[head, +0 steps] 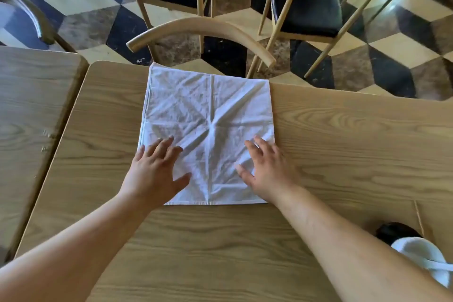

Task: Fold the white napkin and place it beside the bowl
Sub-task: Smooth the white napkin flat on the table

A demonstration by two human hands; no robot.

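A white napkin (pixel 208 110) lies spread out flat on the wooden table (pixel 343 142), creased in a star pattern, its far edge at the table's far edge. My left hand (pixel 157 169) rests palm down on the napkin's near left corner, fingers apart. My right hand (pixel 264 167) presses flat on the near right part, fingers spread too. Neither hand grips the cloth. No bowl is in view.
A second wooden table (pixel 31 110) adjoins on the left. A curved chair back (pixel 201 29) stands just beyond the napkin, with more black-seated chairs (pixel 306 7) behind on the chequered floor. A white and black object (pixel 416 250) sits at the near right.
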